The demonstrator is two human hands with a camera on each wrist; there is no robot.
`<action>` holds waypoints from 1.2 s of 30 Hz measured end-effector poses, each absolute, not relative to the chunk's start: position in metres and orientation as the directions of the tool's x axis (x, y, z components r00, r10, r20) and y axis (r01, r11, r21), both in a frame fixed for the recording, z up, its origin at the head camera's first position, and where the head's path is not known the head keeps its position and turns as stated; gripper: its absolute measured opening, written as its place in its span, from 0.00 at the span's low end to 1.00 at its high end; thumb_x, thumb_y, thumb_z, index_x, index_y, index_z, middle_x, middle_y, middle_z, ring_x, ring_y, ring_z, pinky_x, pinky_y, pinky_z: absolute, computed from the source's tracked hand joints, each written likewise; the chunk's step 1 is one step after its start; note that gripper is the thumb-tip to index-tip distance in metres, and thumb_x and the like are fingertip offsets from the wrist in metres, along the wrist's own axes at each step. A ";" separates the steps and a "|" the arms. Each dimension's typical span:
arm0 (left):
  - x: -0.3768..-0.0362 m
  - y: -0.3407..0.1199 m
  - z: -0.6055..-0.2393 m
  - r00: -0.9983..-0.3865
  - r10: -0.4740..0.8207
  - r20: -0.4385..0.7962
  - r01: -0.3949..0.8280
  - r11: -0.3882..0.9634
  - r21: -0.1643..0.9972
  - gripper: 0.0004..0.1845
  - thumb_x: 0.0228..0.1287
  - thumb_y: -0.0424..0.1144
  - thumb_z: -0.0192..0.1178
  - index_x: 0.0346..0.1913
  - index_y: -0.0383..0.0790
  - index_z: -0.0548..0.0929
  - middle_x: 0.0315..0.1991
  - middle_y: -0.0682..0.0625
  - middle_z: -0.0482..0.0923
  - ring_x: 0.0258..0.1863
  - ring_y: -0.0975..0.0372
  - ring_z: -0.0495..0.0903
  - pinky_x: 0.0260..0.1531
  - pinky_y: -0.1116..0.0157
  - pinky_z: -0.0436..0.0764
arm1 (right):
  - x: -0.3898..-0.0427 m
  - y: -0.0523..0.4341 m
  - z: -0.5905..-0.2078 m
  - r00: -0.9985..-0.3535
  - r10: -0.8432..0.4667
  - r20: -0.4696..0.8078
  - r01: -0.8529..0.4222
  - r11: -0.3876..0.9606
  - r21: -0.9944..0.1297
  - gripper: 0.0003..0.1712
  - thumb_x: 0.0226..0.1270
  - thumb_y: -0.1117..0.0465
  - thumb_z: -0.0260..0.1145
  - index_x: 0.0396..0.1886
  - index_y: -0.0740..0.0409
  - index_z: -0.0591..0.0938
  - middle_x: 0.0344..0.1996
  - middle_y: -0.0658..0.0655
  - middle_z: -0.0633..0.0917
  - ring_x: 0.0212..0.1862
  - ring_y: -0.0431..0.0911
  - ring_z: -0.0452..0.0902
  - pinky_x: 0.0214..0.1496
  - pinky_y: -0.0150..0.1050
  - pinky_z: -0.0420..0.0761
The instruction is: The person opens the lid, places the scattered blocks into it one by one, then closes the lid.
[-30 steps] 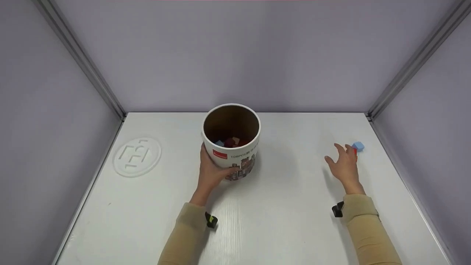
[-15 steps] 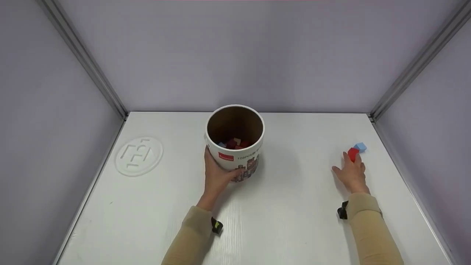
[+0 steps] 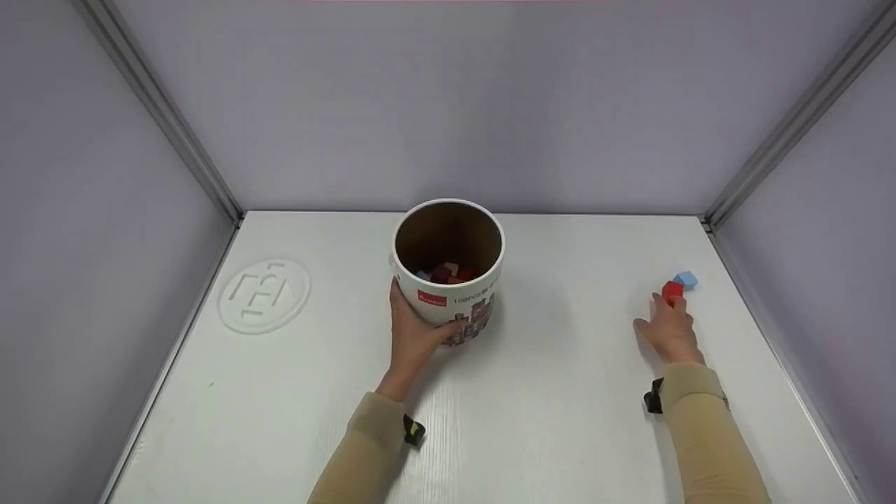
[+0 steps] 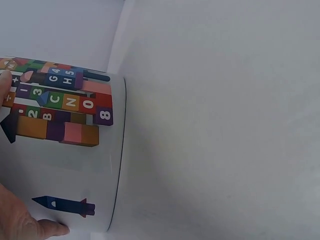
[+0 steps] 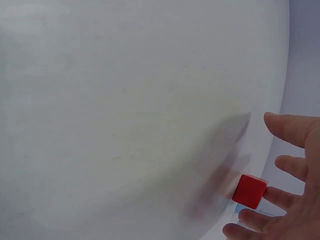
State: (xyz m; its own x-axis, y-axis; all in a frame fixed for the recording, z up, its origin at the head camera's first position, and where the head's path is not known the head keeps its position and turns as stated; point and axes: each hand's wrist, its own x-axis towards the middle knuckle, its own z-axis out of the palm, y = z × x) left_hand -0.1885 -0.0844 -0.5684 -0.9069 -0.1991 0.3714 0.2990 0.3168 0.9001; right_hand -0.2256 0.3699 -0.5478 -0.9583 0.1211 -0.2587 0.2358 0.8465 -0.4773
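My left hand [image 3: 413, 329] grips the side of a round white bucket [image 3: 446, 297], thumb across its printed front. The bucket stands upright with its open top showing colored wooden blocks [image 3: 448, 271] inside. In the left wrist view, its wall [image 4: 60, 167] carries pictures of lettered blocks and a rocket. Far to the right, my right hand [image 3: 670, 332] is low over the table with its fingers spread around a red block [image 3: 673, 291]. One fingertip appears to touch the red block in the right wrist view. A light blue block [image 3: 686, 280] lies just behind the red one.
A pale raised round emblem [image 3: 264, 297] is on the left of the white table [image 3: 532, 406]. Grey panels [image 3: 448, 105] enclose the table at the back and on both sides.
My right hand has come down beside the red block, which showed only partly behind it before. My left hand keeps its grip on the bucket, and the view has shifted slightly.
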 end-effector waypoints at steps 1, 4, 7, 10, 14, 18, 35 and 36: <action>-0.188 -0.084 -0.568 -0.908 -0.199 0.369 0.298 0.314 0.902 0.73 0.31 0.57 0.83 0.77 0.60 0.40 0.72 0.52 0.56 0.70 0.64 0.57 0.71 0.57 0.58 | -0.226 0.370 -0.547 -0.957 0.122 -0.265 0.240 0.844 -0.480 0.42 0.73 0.56 0.57 0.76 0.70 0.48 0.69 0.80 0.43 0.64 0.78 0.50 0.61 0.76 0.60; -0.188 -0.083 -0.568 -0.913 -0.196 0.357 0.287 0.312 0.906 0.73 0.31 0.57 0.83 0.77 0.61 0.39 0.72 0.50 0.56 0.70 0.64 0.57 0.71 0.57 0.58 | -0.226 0.372 -0.546 -0.954 0.125 -0.273 0.249 0.838 -0.486 0.43 0.73 0.57 0.57 0.75 0.71 0.47 0.69 0.81 0.42 0.64 0.78 0.49 0.61 0.75 0.59; -0.187 -0.083 -0.567 -0.915 -0.193 0.355 0.281 0.326 0.903 0.74 0.31 0.58 0.83 0.77 0.62 0.38 0.72 0.51 0.55 0.70 0.65 0.57 0.71 0.59 0.58 | -0.227 0.373 -0.547 -0.957 0.118 -0.266 0.238 0.843 -0.482 0.43 0.72 0.57 0.57 0.74 0.74 0.47 0.68 0.81 0.42 0.63 0.78 0.49 0.62 0.75 0.60; -0.187 -0.083 -0.566 -0.911 -0.188 0.367 0.293 0.331 0.897 0.74 0.31 0.58 0.83 0.77 0.61 0.38 0.72 0.54 0.55 0.70 0.65 0.57 0.71 0.59 0.58 | -0.228 0.375 -0.549 -0.961 0.117 -0.252 0.228 0.849 -0.477 0.43 0.71 0.58 0.56 0.73 0.76 0.48 0.67 0.82 0.44 0.63 0.78 0.50 0.62 0.74 0.60; -0.187 -0.084 -0.565 -0.902 -0.181 0.392 0.323 0.318 0.891 0.74 0.31 0.56 0.83 0.77 0.58 0.39 0.71 0.59 0.54 0.70 0.64 0.57 0.71 0.60 0.58 | -0.228 0.376 -0.550 -0.960 0.127 -0.248 0.235 0.849 -0.474 0.41 0.71 0.58 0.57 0.72 0.77 0.51 0.66 0.82 0.45 0.62 0.76 0.51 0.62 0.73 0.61; -0.187 -0.084 -0.566 -0.898 -0.184 0.400 0.328 0.328 0.886 0.74 0.31 0.57 0.83 0.78 0.55 0.40 0.71 0.60 0.55 0.70 0.64 0.58 0.71 0.60 0.58 | -0.229 0.373 -0.547 -0.960 0.128 -0.250 0.232 0.862 -0.451 0.36 0.70 0.57 0.59 0.65 0.81 0.59 0.62 0.82 0.49 0.58 0.73 0.55 0.60 0.71 0.65; -0.189 -0.085 -0.569 -0.910 -0.193 0.367 0.289 0.339 0.895 0.75 0.30 0.58 0.83 0.78 0.57 0.40 0.71 0.61 0.54 0.70 0.66 0.57 0.71 0.60 0.58 | -0.230 0.365 -0.541 -0.979 0.050 -0.197 0.128 0.906 -0.404 0.34 0.71 0.58 0.58 0.70 0.73 0.63 0.66 0.82 0.51 0.61 0.78 0.60 0.58 0.71 0.69; -0.188 -0.085 -0.570 -0.910 -0.191 0.369 0.292 0.337 0.895 0.74 0.30 0.58 0.83 0.78 0.55 0.40 0.71 0.61 0.54 0.69 0.65 0.57 0.71 0.60 0.58 | -0.229 0.365 -0.542 -0.974 0.050 -0.219 0.138 0.902 -0.409 0.35 0.72 0.58 0.57 0.72 0.71 0.60 0.68 0.82 0.48 0.63 0.78 0.58 0.59 0.72 0.67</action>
State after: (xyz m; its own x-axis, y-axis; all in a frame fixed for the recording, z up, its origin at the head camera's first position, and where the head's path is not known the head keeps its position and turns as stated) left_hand -0.1885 -0.0846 -0.5695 -0.9096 -0.1910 0.3691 0.2923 0.3371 0.8949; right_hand -0.2292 0.3654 -0.5421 -0.9745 0.0502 -0.2189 0.1384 0.9018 -0.4094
